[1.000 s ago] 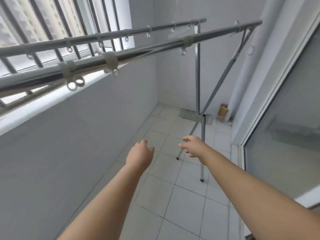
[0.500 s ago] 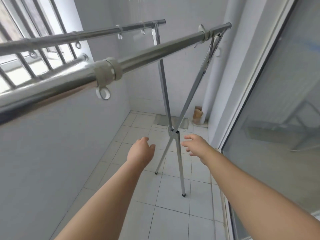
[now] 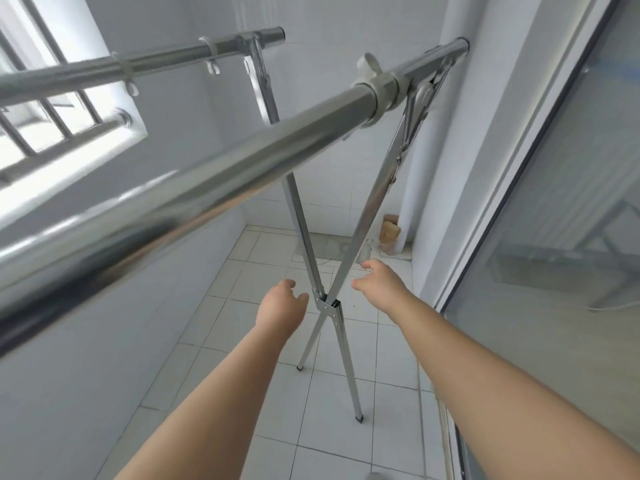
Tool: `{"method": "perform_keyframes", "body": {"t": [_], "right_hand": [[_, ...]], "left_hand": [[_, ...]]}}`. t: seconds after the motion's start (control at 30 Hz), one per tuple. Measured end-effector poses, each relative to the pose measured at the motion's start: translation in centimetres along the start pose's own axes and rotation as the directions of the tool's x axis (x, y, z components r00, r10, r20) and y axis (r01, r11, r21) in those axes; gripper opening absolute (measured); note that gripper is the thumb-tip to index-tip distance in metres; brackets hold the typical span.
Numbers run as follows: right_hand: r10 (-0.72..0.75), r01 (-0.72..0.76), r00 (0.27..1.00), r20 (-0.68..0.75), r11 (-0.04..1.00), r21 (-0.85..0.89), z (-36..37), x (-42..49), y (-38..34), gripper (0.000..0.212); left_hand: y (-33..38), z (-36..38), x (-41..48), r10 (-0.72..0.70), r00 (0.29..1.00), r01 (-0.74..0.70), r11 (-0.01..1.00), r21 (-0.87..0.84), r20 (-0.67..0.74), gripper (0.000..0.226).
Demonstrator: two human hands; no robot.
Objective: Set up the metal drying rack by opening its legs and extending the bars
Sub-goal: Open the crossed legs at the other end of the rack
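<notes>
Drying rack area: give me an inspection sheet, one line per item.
Surface: white tiled floor, bare around the rack's feet.
Job's things: drying rack's crossed legs spread in an X, both feet on the floor; near bar and far bar horizontal.
Clutter: small brown object in the far corner, too blurred to identify.
Hands: left hand and right hand open, either side of the leg hinge, touching nothing.
Cables: nothing seen.
Surroundings: barred window left, glass door right.
</notes>
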State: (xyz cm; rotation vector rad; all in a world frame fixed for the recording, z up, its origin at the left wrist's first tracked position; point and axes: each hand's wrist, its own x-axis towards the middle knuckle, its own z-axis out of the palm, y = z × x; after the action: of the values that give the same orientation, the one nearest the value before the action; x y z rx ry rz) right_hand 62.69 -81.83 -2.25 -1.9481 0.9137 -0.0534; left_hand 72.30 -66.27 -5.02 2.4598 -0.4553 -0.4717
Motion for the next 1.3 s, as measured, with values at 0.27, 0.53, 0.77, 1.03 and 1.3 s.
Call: {"method": "perform_keyframes", "body": {"t": [0.27, 0.53, 0.77, 1.03, 1.3], "right_hand": [[-0.173, 0.195, 0.975, 0.138, 0.966, -0.169, -1.0, 6.0, 0.1, 0.017], [-0.161, 0.183, 0.968, 0.193, 0.978, -0.101, 0.2, 8.7, -0.1, 0.008], [-0.207, 0.235, 0.948, 0.243, 0.967, -0.096, 1.2, 11.4, -2.8, 0.011], [-0.259, 0.297, 0.929, 0.265, 0.947, -0.118, 5.1, 16.3, -8.6, 0.006], [-0.253, 0.294, 0.930, 0.266, 0.948, -0.127, 11.8, 23.0, -17.1, 0.023]], "left_hand": [[4.8, 0.4, 7.3, -0.147, 0.987, 0.135, 0.975, -0.175, -0.059, 0.058], [6.7, 0.1, 11.6, -0.184, 0.960, 0.128, 0.959, -0.254, -0.210, 0.025], [5.5, -2.4, 14.3, -0.200, 0.942, 0.120, 0.951, -0.286, -0.268, 0.009], [2.9, -7.4, 19.9, -0.233, 0.932, 0.128, 0.928, -0.349, -0.277, 0.014], [-1.9, -14.8, 28.3, -0.249, 0.925, 0.125, 0.913, -0.388, -0.288, 0.020]]}}
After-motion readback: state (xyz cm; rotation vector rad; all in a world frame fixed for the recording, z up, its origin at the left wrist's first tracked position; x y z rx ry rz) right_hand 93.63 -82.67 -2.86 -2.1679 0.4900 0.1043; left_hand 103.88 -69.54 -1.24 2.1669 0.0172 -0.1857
